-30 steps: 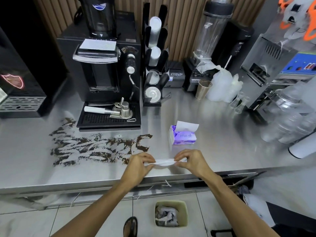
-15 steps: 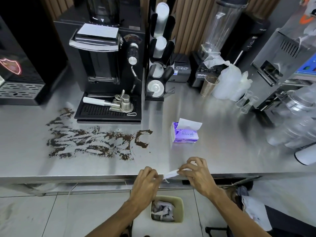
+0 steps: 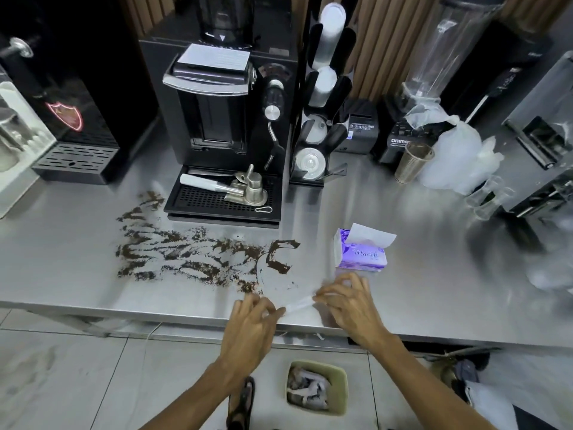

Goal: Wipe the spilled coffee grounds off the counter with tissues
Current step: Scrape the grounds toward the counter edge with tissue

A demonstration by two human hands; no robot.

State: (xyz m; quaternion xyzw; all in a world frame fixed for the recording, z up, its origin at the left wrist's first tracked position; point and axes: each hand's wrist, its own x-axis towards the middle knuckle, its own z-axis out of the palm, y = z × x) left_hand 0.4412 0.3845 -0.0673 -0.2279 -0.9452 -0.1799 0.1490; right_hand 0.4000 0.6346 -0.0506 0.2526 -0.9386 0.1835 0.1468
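- The left hand (image 3: pixel 252 318) is over the near edge of the bench (image 3: pixel 434 274), its fingers curled and pinching the left end of a folded white tissue (image 3: pixel 299 303).
- The right hand (image 3: pixel 350 305) pinches the other end of the tissue, which stretches as a narrow strip between the two hands; the fingertips are blurred.
- A wiped, bare arc of steel lies just beyond the tissue, at 12 o'clock from it.
- The spilled coffee grounds (image 3: pixel 186 259) are spread in dark streaks at 10 o'clock from the hands, their nearest clump just beside the left hand's fingers.
- A purple tissue pack (image 3: pixel 361 257) sits at 12 o'clock from the right hand, close to it, with one white sheet standing out of its top.
- On the floor at 6 o'clock from the hands stands a green waste bin (image 3: pixel 342 389) with crumpled tissues inside, and a sandalled foot (image 3: pixel 243 401) is beside it at 9 o'clock.
- A black espresso machine (image 3: pixel 217 113) stands at 11 o'clock at the back of the bench, with a portafilter (image 3: pixel 217 186) lying on its drip tray.
- A black cup and lid rack (image 3: pixel 322 97) is upright just at 3 o'clock of the machine.
- A ribbed metal cup (image 3: pixel 414 162) stands at 1 o'clock, in front of a blender (image 3: pixel 434 57).
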